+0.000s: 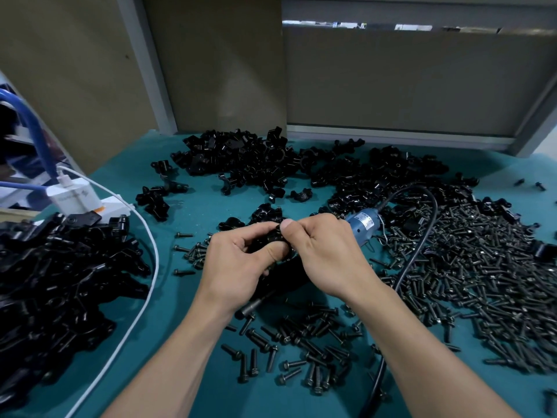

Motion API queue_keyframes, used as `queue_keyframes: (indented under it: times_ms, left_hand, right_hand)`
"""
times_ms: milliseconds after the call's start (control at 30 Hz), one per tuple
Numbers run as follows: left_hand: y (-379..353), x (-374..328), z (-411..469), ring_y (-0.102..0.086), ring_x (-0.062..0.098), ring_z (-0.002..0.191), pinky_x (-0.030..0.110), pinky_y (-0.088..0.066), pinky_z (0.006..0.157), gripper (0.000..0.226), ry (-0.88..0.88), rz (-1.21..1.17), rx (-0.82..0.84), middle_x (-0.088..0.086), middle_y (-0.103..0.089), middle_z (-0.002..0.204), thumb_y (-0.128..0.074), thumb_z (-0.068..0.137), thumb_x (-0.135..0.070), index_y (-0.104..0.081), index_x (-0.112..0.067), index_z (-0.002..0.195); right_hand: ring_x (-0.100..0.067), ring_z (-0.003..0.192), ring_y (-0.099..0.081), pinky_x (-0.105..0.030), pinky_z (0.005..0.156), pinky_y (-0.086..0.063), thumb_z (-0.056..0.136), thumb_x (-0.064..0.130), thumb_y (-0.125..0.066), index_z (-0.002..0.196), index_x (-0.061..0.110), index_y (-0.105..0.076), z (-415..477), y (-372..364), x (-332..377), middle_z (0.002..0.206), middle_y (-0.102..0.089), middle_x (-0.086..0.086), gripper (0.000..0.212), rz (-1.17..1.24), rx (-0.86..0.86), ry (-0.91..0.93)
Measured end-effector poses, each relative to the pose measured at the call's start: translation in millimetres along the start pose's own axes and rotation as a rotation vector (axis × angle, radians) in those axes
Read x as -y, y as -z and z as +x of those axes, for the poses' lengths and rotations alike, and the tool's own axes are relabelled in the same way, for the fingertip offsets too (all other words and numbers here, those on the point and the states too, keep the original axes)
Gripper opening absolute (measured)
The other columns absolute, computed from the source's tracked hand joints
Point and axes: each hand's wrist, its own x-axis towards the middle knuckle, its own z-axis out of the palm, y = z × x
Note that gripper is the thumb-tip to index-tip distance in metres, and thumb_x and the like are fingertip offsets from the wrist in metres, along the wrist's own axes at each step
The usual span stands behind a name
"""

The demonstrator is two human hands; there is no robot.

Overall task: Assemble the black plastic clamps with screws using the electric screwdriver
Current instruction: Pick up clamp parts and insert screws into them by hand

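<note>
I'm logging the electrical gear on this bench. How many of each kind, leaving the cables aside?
electric screwdriver: 1
white charger: 1
white power strip: 1
Total: 3

charger (75, 196) print and screwdriver (363, 226) label both illegible

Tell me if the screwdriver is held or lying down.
Lying down. The screwdriver rests on the mat beneath the left hand and right hand, which hold a clamp.
</note>
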Motion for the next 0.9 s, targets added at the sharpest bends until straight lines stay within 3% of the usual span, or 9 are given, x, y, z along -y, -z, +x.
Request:
queue_keyframes:
  times_ms: [100,200,267,367,467,533,667,800,900]
  left_hand:
    - [1.5,0.9,0.0,-0.076,0.01,0.081,0.024,-0.059,0.069,0.031,0.003,-0.013,0.011,-0.007,-0.081,0.093,-0.088,0.078,-0.024,-0.081,-0.042,0.103]
    - [2.6,-0.2,-1.2,-0.077,0.013,0.091,0.033,-0.061,0.081,0.037,0.018,0.038,0.071,-0.008,-0.081,0.098,-0.09,0.076,-0.019,-0.08,-0.039,0.105]
    - [3.5,-1.1,-0.7,-0.077,0.014,0.087,0.035,-0.062,0.079,0.039,0.033,0.05,0.071,-0.006,-0.081,0.094,-0.089,0.078,-0.008,-0.081,-0.038,0.101]
    - [4.9,-0.9,0.2,-0.074,0.01,0.077,0.021,-0.057,0.066,0.036,0.062,-0.051,0.035,-0.002,-0.08,0.091,-0.085,0.079,0.0,-0.082,-0.031,0.097]
    - [6.0,-0.6,2.0,-0.069,0.004,0.072,0.017,-0.054,0.064,0.035,0.168,-0.238,-0.038,-0.006,-0.08,0.088,-0.084,0.078,0.0,-0.082,-0.032,0.09]
    - [7.3,1.2,3.1,-0.068,0.005,0.076,0.019,-0.055,0.069,0.035,0.252,-0.361,-0.045,-0.007,-0.079,0.09,-0.086,0.069,-0.008,-0.083,-0.029,0.097]
    - [10.6,5.9,6.0,-0.073,0.01,0.092,0.023,-0.056,0.079,0.092,0.328,-0.504,-0.023,0.0,-0.078,0.106,-0.09,0.049,-0.009,-0.061,-0.006,0.136]
    - [12.2,4.9,4.0,-0.069,0.004,0.069,0.017,-0.054,0.061,0.073,0.326,-0.504,-0.002,-0.007,-0.077,0.084,-0.091,0.046,-0.015,-0.07,-0.01,0.117]
    - [15.1,5.6,4.4,-0.065,0.003,0.067,0.017,-0.054,0.058,0.057,0.333,-0.557,0.018,-0.004,-0.076,0.087,-0.091,0.053,-0.016,-0.075,-0.011,0.108]
  right_hand:
    - [-0.009,0.042,-0.037,-0.023,0.045,-0.032,0.106,0.045,-0.049,0.049,0.038,-0.056,-1.8,4.3,2.9,0.044,-0.041,0.008,0.058,-0.014,0.058,0.004]
    - [-0.008,0.041,-0.041,-0.023,0.045,-0.033,0.106,0.041,-0.052,0.05,0.03,-0.055,-4.6,6.5,6.6,0.042,-0.046,0.009,0.057,-0.023,0.061,0.018]
    - [-0.01,0.043,-0.045,-0.031,0.048,-0.04,0.106,0.041,-0.051,0.055,0.023,-0.055,-8.6,6.1,11.6,0.047,-0.053,0.005,0.055,-0.036,0.063,0.029]
    - [-0.019,0.051,-0.053,-0.04,0.056,-0.048,0.106,0.041,-0.05,0.068,0.013,-0.061,-14.2,15.0,11.6,0.063,-0.068,-0.008,0.048,-0.07,0.063,0.0]
    - [-0.011,0.046,-0.052,-0.023,0.046,-0.044,0.099,0.03,-0.064,0.072,0.015,-0.068,-26.8,35.2,-2.3,0.063,-0.069,-0.001,0.031,-0.259,0.223,-0.105]
    - [-0.006,0.06,-0.064,-0.018,0.059,-0.052,0.092,0.02,-0.069,0.075,0.026,-0.073,-40.2,43.4,-11.8,0.07,-0.071,0.01,0.018,-0.447,0.34,-0.156]
    - [0.0,0.066,-0.064,-0.014,0.057,-0.047,0.087,0.016,-0.077,0.085,0.033,-0.076,-57.9,41.8,-21.1,0.075,-0.07,0.011,0.017,-0.48,0.348,-0.197]
    - [-0.003,0.068,-0.067,-0.021,0.067,-0.058,0.087,0.026,-0.082,0.081,0.03,-0.076,-60.3,34.9,-24.2,0.073,-0.07,0.013,0.01,-0.445,0.285,-0.183]
    - [-0.004,0.072,-0.067,-0.026,0.073,-0.06,0.091,0.026,-0.078,0.079,0.033,-0.071,-62.0,30.3,-27.8,0.078,-0.071,0.012,0.015,-0.441,0.282,-0.178]
